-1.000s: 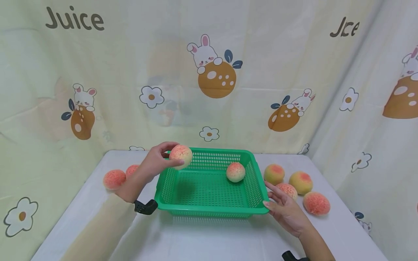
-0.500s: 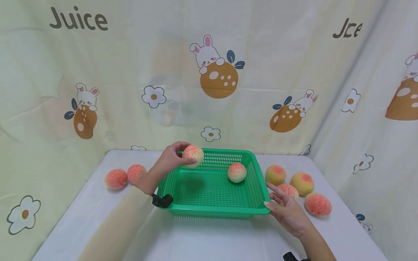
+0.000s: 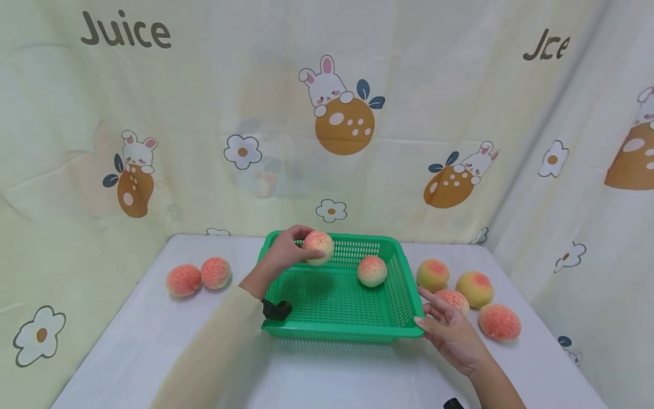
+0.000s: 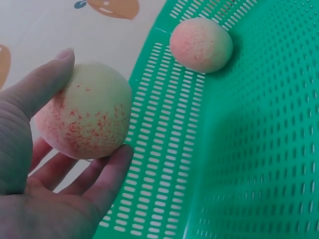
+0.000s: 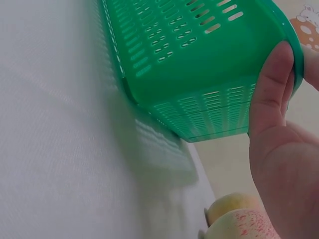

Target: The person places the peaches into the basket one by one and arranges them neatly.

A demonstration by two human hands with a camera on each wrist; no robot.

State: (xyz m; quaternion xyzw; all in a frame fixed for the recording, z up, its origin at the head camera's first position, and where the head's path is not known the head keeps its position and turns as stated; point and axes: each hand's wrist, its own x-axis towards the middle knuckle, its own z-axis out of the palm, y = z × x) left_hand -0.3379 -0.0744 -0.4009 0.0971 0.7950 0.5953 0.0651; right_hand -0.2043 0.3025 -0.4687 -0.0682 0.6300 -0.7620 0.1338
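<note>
While the left hand [image 3: 284, 253] grips a peach [image 3: 318, 247] above the green basket [image 3: 332, 324], another peach [image 3: 372, 271] lies inside. Flat and relaxed, the right hand [image 3: 449, 332] touches the basket's near right corner.

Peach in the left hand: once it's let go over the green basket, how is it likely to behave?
The peach is round, so it would probably roll on the basket floor until a wall stops it. It seems light: the left hand holds it with fingertips only.

Speckled peach [image 3: 319, 247] — held above green basket [image 3: 337, 329].
</note>
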